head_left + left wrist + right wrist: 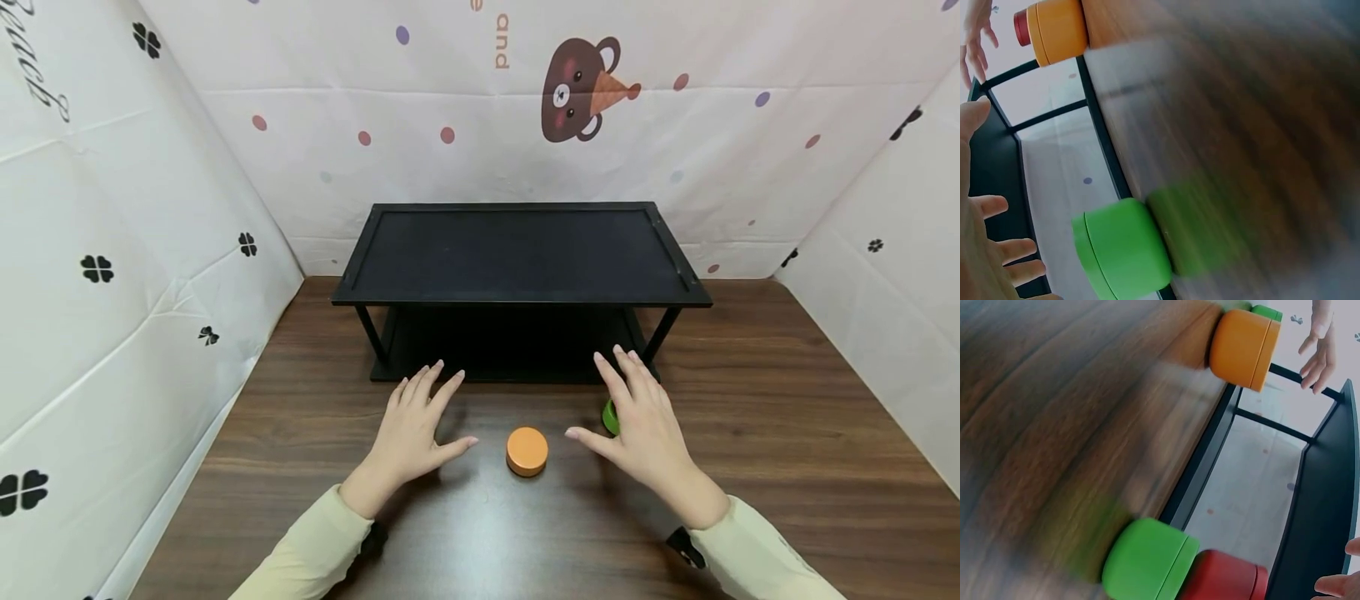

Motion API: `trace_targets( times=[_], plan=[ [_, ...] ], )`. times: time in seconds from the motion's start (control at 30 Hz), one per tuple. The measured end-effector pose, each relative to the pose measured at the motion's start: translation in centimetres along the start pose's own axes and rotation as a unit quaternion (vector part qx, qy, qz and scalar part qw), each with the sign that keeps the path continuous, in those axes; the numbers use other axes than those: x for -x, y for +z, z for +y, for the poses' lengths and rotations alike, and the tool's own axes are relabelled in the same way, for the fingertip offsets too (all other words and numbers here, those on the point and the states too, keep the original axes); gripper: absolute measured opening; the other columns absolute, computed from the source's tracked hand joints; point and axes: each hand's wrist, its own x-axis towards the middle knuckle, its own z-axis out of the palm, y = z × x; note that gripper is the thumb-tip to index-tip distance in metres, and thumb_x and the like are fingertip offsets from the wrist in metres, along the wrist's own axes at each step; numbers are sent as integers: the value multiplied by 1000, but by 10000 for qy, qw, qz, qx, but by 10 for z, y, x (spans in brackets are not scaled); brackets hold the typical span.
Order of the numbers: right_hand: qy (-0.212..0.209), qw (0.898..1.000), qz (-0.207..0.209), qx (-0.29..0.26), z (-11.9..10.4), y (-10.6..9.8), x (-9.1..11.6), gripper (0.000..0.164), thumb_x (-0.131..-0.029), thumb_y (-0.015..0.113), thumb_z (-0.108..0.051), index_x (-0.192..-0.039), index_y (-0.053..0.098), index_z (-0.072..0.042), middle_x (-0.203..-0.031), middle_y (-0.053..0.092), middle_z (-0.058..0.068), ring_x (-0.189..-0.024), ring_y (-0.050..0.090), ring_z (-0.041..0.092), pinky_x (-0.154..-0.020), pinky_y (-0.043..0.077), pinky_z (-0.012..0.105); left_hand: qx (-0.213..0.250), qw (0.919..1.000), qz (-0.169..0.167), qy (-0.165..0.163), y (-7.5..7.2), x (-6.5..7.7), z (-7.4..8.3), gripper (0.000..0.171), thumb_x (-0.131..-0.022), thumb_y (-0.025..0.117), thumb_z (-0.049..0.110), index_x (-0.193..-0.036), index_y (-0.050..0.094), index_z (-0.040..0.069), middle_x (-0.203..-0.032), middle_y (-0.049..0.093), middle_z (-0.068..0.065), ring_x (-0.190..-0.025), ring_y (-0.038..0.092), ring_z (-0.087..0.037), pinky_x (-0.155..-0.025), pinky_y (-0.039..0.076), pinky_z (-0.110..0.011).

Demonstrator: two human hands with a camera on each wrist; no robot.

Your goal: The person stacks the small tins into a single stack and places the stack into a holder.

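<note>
Fingers spread, your left hand (pixel 412 433) and right hand (pixel 641 425) hover either side of an orange container (pixel 527 451) on the surface (pixel 255 492), a green container (pixel 611 417) partly hidden behind the right.

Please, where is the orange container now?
In the head view, the orange container stands on the brown table between the left hand and the right hand, in front of the black shelf.

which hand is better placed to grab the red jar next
Right, likely: the red jar sits close to the right hand; the left hand would have to reach past the orange jar.
</note>
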Motion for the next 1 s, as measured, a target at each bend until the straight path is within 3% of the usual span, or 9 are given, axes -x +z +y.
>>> trace_targets(
  times=[0.47, 0.73, 1.0],
  plan=[
    [306, 9995, 67, 16, 16, -7, 4, 98, -74, 53, -78, -144, 40, -10, -143, 39, 24, -131, 35, 46, -95, 35, 66, 206, 9988, -230, -387, -6, 3, -12, 82, -77, 69, 56, -143, 42, 16, -146, 39, -18, -132, 40, -37, -101, 37, -58],
    [517, 9987, 5, 19, 25, -14, 8, 97, -70, 72, -64, -144, 39, -10, -142, 40, 24, -131, 35, 45, -94, 35, 67, 272, 9985, -211, -419, -5, 5, -19, 83, -76, 71, 55, -142, 43, 13, -144, 41, -20, -128, 43, -40, -97, 40, -59],
    [664, 9978, -12, 72, 35, -18, 14, 96, -66, 79, -54, -141, 42, -7, -140, 42, 24, -130, 36, 45, -91, 36, 68, 365, 9976, -222, -537, -8, 9, -31, 82, -76, 72, 53, -141, 44, 13, -142, 43, -20, -127, 44, -39, -96, 40, -59]
  ],
)
